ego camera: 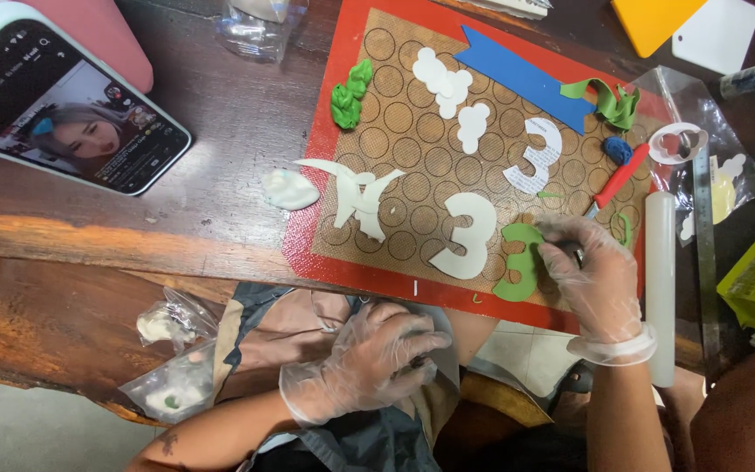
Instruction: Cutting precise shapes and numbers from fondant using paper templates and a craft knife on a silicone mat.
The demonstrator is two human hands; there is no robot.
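Note:
My right hand [594,273], in a clear glove, rests on the red-edged silicone mat [325,157], fingers bent at a green fondant numeral [522,259]; what it grips is hidden. A red-handled craft knife [618,177] lies just above it. A white fondant numeral [467,234] sits left of the green one, and a paper numeral template [538,154] lies farther up. My gloved left hand [369,358] lies in my lap below the table edge, fingers curled on cloth.
On the mat lie white cloud shapes [446,80], a white winged cutout [356,194], a blue banner [524,77], green ribbon [609,100] and green lumps [349,92]. A white rolling pin [660,280], metal ruler [703,227] and phone [54,96] lie around it.

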